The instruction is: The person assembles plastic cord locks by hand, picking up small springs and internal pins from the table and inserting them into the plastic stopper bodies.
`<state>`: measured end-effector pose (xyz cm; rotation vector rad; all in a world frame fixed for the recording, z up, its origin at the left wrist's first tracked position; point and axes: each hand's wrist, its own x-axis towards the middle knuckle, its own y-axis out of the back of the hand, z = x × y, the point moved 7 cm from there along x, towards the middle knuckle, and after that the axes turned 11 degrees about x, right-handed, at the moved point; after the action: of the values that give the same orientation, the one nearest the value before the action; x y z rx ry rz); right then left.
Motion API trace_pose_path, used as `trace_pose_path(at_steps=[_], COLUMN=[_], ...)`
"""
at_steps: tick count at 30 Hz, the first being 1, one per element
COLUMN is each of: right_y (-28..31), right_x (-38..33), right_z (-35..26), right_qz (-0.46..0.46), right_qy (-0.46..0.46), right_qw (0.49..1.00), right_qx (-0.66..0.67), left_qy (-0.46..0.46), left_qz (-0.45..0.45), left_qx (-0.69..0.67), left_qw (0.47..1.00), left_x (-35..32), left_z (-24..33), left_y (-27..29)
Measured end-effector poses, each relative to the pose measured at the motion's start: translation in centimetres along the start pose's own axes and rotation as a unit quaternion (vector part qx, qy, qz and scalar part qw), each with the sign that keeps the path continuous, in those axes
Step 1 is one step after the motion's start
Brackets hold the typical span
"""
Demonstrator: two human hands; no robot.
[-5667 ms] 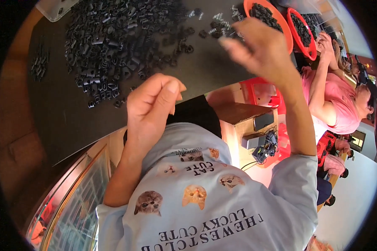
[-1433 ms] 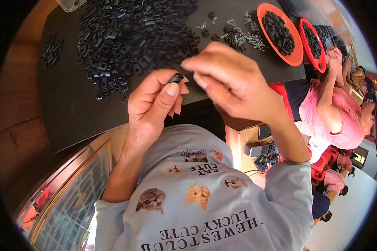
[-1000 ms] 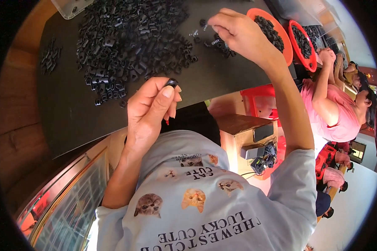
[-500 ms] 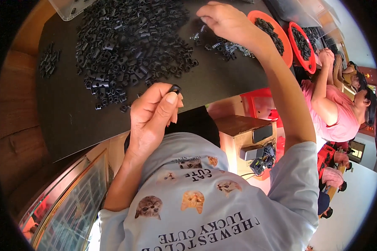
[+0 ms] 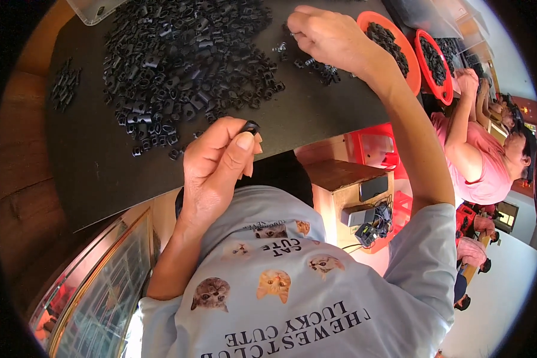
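My left hand (image 5: 215, 170) is closed in front of the table's near edge, pinching a small black plastic cord-lock piece (image 5: 250, 127) between thumb and forefinger. Beyond it spreads a big heap of similar black hollow pieces (image 5: 185, 65) on the dark table. My right hand (image 5: 331, 39) is over the far right of the table with its fingers curled together. Whatever is in its fingertips, if anything, cannot be made out. Beneath and beside that hand lie small metal springs (image 5: 279, 48) and a cluster of springs and dark parts (image 5: 323, 70).
Two red-orange trays (image 5: 413, 59) (image 5: 449, 89) of black parts stand at the right. A smaller pile of black parts (image 5: 65, 86) lies at the far left, and a clear bin (image 5: 92, 18) at the top left. A person in pink (image 5: 480, 149) sits to the right.
My right hand has shifted slightly to the right and nearer, its fingers more curled. My left hand still holds the black piece in nearly the same place.
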<state>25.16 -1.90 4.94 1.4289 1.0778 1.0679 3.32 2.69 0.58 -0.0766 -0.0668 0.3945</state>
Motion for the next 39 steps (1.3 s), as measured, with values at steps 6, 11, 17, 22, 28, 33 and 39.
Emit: trace_pose_path(at_steps=[6,11,17,22,28,33,39], right_y=[2.6,2.3,1.8,0.6,-0.1,0.7,1.7], right_x=[-1.1,-3.6,-4.5,-4.2,-4.3,-4.6,-5.9], right_z=[-2.3,-5.6,-8.9,-10.2,-10.6,-11.5,-12.8], right_qz=[0.058,0.066,0.014,0.006,0.047,0.104,0.182], right_qy=[-0.022,-0.043,-0.114,-0.109,-0.077,-0.017,0.087], right_qw=[0.963,0.859,0.745,0.707,0.679,0.770,0.873], right_qx=[0.262,0.506,0.657,0.699,0.729,0.630,0.443], left_qy=[0.018,0.026,0.027,0.026,0.014,0.007,0.001], left_qz=[0.011,0.012,0.011,0.008,-0.001,0.012,0.021], left_qx=[-0.030,-0.047,-0.077,-0.087,-0.096,-0.097,-0.104], left_qw=[0.999,0.998,0.997,0.996,0.995,0.995,0.994], left_x=[-0.4,-0.1,0.0,-0.2,-0.2,-0.4,-0.3], left_z=[-0.4,-0.5,-0.5,-0.4,-0.3,-0.4,-0.6], left_y=[0.2,0.2,0.1,0.1,0.0,0.3,0.5])
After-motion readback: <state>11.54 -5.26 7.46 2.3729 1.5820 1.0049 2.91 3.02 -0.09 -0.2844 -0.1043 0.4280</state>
